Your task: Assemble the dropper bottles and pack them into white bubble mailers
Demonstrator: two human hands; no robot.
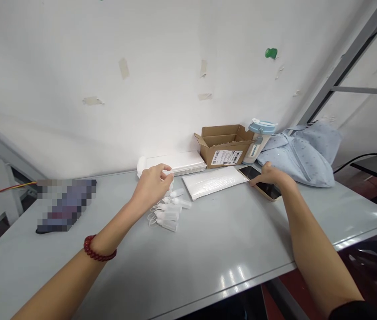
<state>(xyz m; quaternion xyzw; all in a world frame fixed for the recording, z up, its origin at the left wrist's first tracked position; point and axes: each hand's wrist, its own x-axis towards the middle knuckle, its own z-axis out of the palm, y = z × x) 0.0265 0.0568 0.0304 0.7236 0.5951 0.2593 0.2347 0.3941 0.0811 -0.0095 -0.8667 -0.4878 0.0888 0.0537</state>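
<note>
My left hand, with a red bead bracelet on the wrist, hovers over a pile of small white translucent plastic bottles with thin loops. Its thumb and forefinger are curved with a gap between them; the other fingers are hidden. A white bubble mailer lies flat between my hands. At its right end is my right hand, thumb and fingers apart, thumb close to the mailer's corner. Beneath that hand lies a dark-screened phone, partly covered.
A stack of white mailers lies along the wall. Behind are an open cardboard box, a blue-lidded cup and a light blue cloth bag. A pixelated item lies at left on the grey table.
</note>
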